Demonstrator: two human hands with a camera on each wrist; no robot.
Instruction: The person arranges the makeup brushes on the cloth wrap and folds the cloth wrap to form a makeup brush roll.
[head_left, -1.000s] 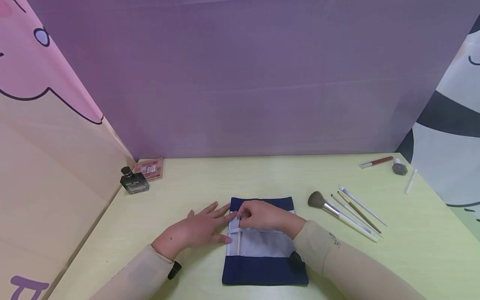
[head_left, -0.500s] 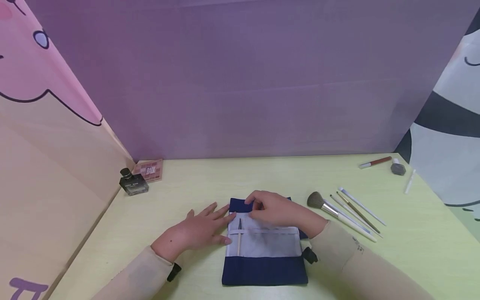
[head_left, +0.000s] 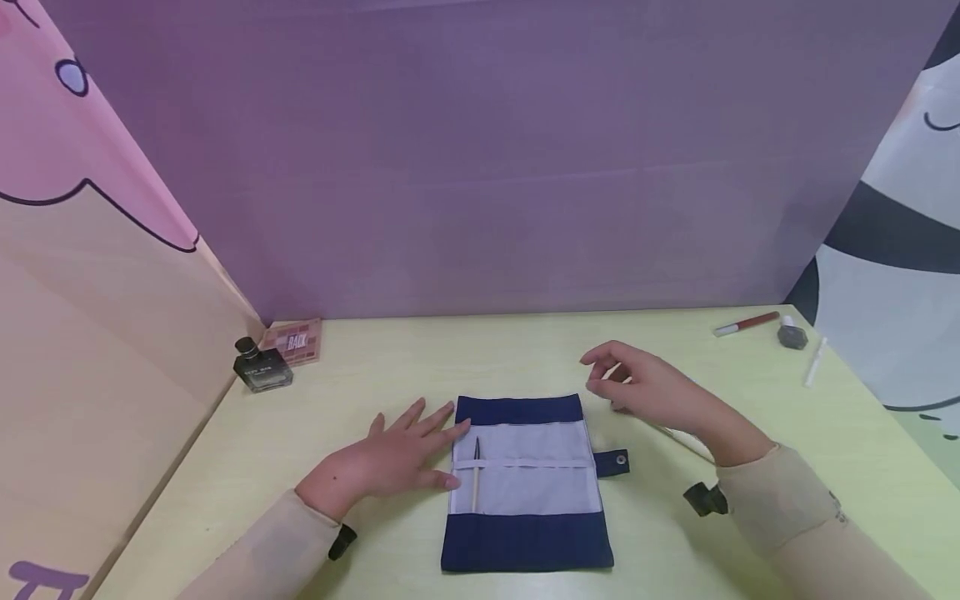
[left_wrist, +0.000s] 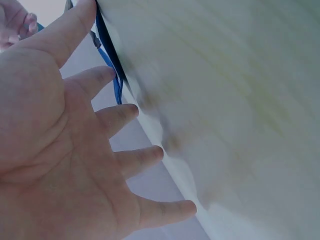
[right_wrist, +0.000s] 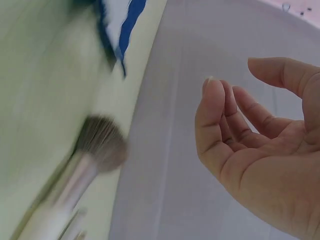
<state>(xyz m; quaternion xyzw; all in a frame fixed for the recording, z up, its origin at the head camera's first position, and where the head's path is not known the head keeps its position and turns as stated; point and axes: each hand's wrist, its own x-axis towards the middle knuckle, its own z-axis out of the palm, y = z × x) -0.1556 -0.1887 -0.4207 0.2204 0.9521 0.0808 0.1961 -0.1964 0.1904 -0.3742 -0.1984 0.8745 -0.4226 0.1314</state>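
A navy and pale grey fabric brush roll (head_left: 525, 542) lies unfolded on the table, with a snap strap (head_left: 612, 462) out to its right. One thin dark-tipped brush (head_left: 476, 483) is tucked behind the band near the roll's left side. My left hand (head_left: 393, 458) rests at the left edge with fingers spread, fingertips touching the roll. Over the loose brushes on the right, my right hand (head_left: 660, 396) hovers with loosely bent fingers, holding nothing. It mostly hides those brushes in the head view; the right wrist view shows a fluffy makeup brush (right_wrist: 102, 142) beside it.
At the back left, a dark perfume bottle (head_left: 261, 367) stands by a pink palette (head_left: 294, 342). A red-and-white tube (head_left: 746, 323), a small dark bottle (head_left: 792, 335) and a thin white stick (head_left: 815, 362) sit at the back right. A purple backdrop (head_left: 525, 167) borders the table.
My right hand has let go of the thin brush, which stays under the band, and moved right from the roll to above the loose brushes. My left hand has stayed in place.
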